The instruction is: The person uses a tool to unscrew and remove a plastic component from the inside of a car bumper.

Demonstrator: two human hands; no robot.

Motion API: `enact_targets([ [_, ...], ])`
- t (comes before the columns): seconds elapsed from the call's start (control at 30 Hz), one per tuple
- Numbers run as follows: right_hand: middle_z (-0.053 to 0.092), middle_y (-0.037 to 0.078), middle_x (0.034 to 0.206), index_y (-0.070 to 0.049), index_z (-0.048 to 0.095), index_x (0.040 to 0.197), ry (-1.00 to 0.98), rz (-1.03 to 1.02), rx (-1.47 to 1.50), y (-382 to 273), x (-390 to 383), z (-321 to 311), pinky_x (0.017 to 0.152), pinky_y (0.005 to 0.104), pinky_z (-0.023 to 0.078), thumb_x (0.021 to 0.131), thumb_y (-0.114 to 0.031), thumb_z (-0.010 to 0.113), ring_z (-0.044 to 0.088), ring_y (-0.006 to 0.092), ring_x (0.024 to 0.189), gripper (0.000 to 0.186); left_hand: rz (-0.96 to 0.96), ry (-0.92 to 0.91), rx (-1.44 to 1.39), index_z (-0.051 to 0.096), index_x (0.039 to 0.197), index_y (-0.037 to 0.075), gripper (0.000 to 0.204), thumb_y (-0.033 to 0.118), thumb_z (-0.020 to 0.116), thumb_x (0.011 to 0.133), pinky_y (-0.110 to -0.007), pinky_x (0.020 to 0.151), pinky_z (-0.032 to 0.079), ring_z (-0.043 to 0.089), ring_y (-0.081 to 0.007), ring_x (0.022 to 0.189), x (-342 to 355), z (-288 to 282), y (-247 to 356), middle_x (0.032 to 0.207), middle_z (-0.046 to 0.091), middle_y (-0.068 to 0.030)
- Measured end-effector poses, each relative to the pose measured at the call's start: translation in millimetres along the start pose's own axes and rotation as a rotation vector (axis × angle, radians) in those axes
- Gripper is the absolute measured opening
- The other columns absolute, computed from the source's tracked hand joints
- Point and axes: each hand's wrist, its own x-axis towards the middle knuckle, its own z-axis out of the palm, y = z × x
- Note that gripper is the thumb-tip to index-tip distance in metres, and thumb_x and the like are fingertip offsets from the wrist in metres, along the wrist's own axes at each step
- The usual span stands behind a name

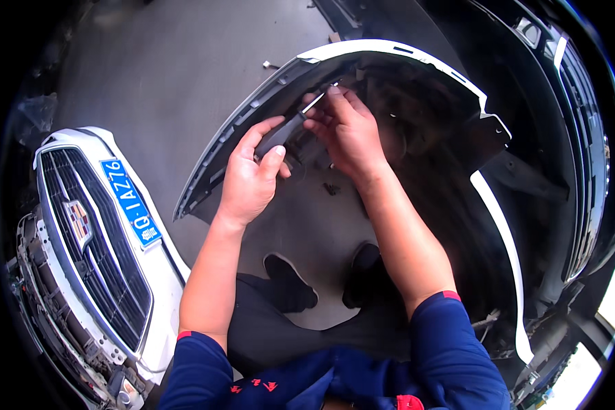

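The tool (313, 104) seemed light and stiff; our left hand (253, 171) held its handle (287, 130), likely best, our right hand (348, 126) pinched its one-o'clock end.

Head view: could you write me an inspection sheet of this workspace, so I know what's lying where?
Surface: grey floor.
Things in use: a screwdriver with a dark handle, its shaft pointing up and right; beyond it, a curved panel with a white edge.
Clutter: dark bits and a small white-tipped piece on the floor.
Hands: left hand around the handle; right hand with fingertips near the tip, exact grip unclear.
Cables: nothing seen for certain; the white-tipped piece may have a short wire.
Surroundings: white bumper with grille, left; dark bodywork, right.
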Motion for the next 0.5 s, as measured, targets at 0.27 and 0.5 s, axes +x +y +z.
enact_targets([
  [0.27, 0.068, 0.010, 0.118, -0.002, 0.055, 0.132, -0.057, -0.003, -0.012, -1, 21, -24, 0.090, 0.0334, 0.058, 0.108, -0.025, 0.055, 0.066, 0.0178, 0.098, 0.034, 0.123, 0.006, -0.324, 0.054, 0.138, -0.003, 0.037, 0.011, 0.057, 0.104, -0.029, 0.072, 0.052, 0.041, -0.0046, 0.064, 29, 13, -33, 0.075, 0.048, 0.0037],
  [0.5, 0.067, 0.011, 0.119, -0.004, 0.053, 0.138, -0.022, 0.032, 0.017, -11, 22, -19, 0.093, 0.0376, 0.057, 0.108, -0.024, 0.054, 0.065, 0.0197, 0.100, 0.036, 0.098, 0.043, -0.277, 0.053, 0.140, -0.002, 0.036, 0.011, 0.056, 0.105, -0.030, 0.075, 0.053, 0.043, -0.0051, 0.066, 30, 25, -20, 0.078, 0.049, 0.0035],
])
